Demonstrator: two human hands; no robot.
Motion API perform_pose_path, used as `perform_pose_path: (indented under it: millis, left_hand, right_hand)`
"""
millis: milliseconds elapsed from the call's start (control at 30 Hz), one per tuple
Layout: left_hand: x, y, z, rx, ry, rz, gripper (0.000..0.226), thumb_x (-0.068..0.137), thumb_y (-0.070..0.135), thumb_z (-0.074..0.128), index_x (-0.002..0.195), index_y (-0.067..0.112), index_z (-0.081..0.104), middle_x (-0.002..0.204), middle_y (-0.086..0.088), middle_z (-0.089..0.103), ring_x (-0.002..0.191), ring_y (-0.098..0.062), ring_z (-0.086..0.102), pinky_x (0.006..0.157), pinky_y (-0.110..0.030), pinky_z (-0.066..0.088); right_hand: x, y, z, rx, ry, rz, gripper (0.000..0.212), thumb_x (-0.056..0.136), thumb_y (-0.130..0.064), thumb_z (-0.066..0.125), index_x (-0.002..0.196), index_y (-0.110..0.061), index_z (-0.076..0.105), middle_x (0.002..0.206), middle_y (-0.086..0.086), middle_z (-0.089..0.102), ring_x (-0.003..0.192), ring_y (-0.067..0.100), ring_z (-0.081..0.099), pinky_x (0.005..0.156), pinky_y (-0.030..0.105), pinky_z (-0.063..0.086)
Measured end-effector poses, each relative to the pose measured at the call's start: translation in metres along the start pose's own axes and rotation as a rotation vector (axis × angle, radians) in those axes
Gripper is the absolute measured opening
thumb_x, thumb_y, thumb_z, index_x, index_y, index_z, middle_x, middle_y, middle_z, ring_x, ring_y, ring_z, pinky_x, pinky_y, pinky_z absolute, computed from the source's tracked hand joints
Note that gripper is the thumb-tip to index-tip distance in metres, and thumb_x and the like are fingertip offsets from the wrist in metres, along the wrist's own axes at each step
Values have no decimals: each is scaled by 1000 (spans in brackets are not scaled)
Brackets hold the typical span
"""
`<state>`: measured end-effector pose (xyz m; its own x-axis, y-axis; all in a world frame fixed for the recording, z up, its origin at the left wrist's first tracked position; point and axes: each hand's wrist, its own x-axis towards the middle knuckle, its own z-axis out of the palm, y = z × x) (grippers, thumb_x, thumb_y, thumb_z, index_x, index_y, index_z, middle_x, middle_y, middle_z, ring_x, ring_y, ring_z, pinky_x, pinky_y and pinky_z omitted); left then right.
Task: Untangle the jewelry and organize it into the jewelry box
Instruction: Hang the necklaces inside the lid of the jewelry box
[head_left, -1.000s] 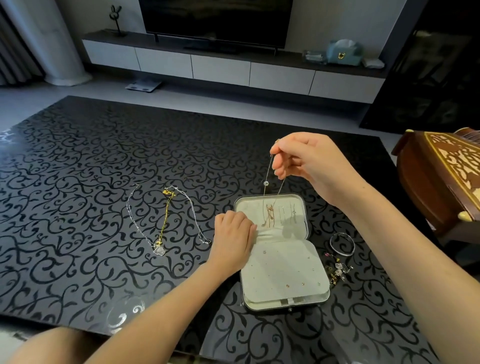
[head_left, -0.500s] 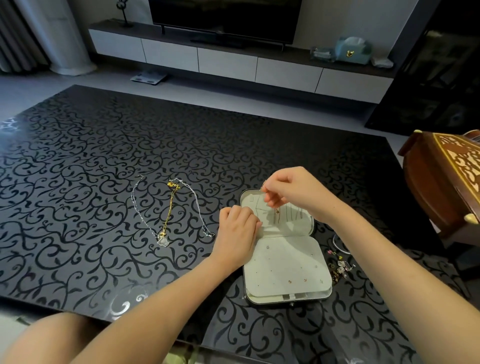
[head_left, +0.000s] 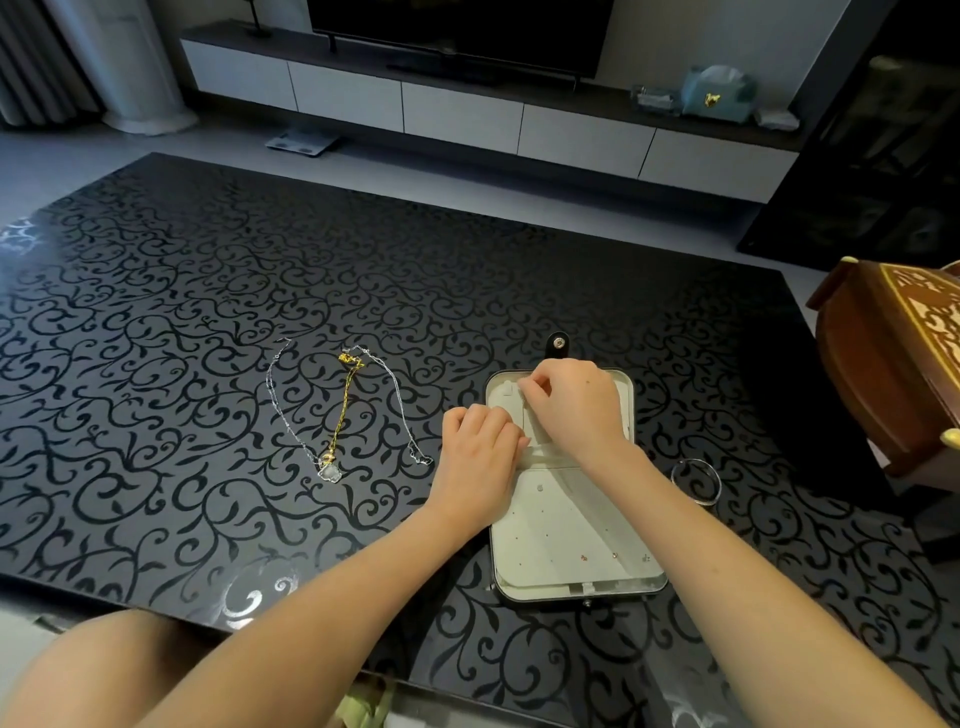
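An open jewelry box (head_left: 576, 545) with a cream lining lies on the black patterned table (head_left: 208, 312). My right hand (head_left: 576, 402) is over the box's far half, fingertips pinching a thin necklace chain near the top-left corner of the lining. Most of the chain is hidden under that hand. My left hand (head_left: 475, 460) has its fingers curled and rests on the box's left edge at the hinge. To the left lie a silver chain necklace (head_left: 280, 405) and a gold chain (head_left: 344, 410) with a pendant, crossing each other. Small studs dot the near half.
A clear bangle (head_left: 696, 483) lies right of the box. A carved wooden chest (head_left: 893, 364) stands at the right edge of the table. The box's black snap tab (head_left: 558, 345) sticks out beyond it. A TV cabinet runs along the far wall.
My right hand came down from holding the necklace high above the box to the far half of the lining. My left hand stayed on the box's left edge.
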<state>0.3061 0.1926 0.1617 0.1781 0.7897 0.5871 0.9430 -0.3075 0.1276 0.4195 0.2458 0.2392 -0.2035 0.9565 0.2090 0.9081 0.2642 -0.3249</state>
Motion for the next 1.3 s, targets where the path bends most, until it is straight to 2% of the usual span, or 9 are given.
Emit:
perform_pose_path:
  millis: [233, 367, 467, 567, 667, 733, 833, 1000, 1300]
  left_hand:
    - [-1, 0, 0, -4, -7, -3, 29, 92, 21, 33, 75, 13, 56, 79, -1, 54, 73, -24, 47, 74, -36, 31]
    - [0, 0, 0, 14, -6, 1, 27, 91, 21, 35, 75, 14, 56, 79, 0, 53, 74, -23, 45, 75, -35, 30]
    - [0, 0, 0, 18, 4, 1, 28, 91, 22, 35, 75, 14, 56, 79, 0, 53, 74, -22, 44, 75, -35, 30]
    - [-1, 0, 1, 9, 11, 3, 28, 92, 21, 35, 75, 14, 56, 79, -1, 54, 74, -23, 44, 75, -35, 31]
    - [-1, 0, 1, 1, 20, 3, 28, 92, 21, 35, 75, 14, 56, 79, 0, 53, 74, -22, 44, 76, -35, 31]
    - [-1, -1, 2, -1, 26, 5, 25, 92, 20, 37, 75, 14, 55, 80, 0, 53, 75, -21, 42, 76, -35, 30]
    - [-1, -1, 3, -2, 36, 9, 24, 91, 20, 38, 75, 13, 55, 80, 0, 53, 76, -21, 39, 75, -35, 29]
    - [-2, -2, 4, -8, 39, 12, 23, 92, 20, 38, 76, 13, 55, 79, -1, 53, 75, -22, 42, 75, -35, 31]
    - [-2, -3, 5, -13, 6, -2, 25, 93, 20, 37, 76, 13, 54, 79, -1, 52, 74, -23, 45, 76, -37, 32]
  right_hand:
    - [3, -3, 5, -170, 76, 113, 35, 92, -41, 49, 73, -15, 61, 71, -1, 63, 67, 18, 57, 54, 28, 33]
    - [4, -3, -3, -210, 82, 186, 39, 86, -52, 55, 69, -17, 58, 64, -4, 57, 61, 16, 53, 52, 25, 29]
    - [6, -2, -9, -151, 92, 248, 38, 80, -51, 62, 63, -18, 53, 57, -6, 51, 56, 14, 48, 51, 24, 30]
    - [7, 2, -15, -75, 91, 251, 33, 76, -46, 66, 64, -20, 50, 62, -7, 52, 58, 13, 48, 54, 26, 32]
    - [7, 9, -21, -39, 116, 181, 29, 73, -47, 71, 70, -22, 55, 74, -9, 55, 72, 14, 54, 57, 26, 34]
    - [9, 13, -22, -57, 141, 121, 30, 70, -49, 73, 81, -24, 60, 88, -6, 57, 87, 18, 53, 69, 29, 37]
    - [12, 16, -22, -105, 84, 42, 49, 66, -53, 73, 107, -28, 61, 108, -5, 57, 103, 20, 49, 84, 33, 32]
    - [12, 19, -10, -117, -34, 17, 64, 67, -62, 68, 122, -32, 52, 112, -7, 59, 108, 20, 49, 89, 36, 30]
    - [7, 26, 3, -187, -116, -33, 76, 64, -60, 71, 129, -34, 43, 115, -5, 52, 110, 18, 43, 95, 36, 26]
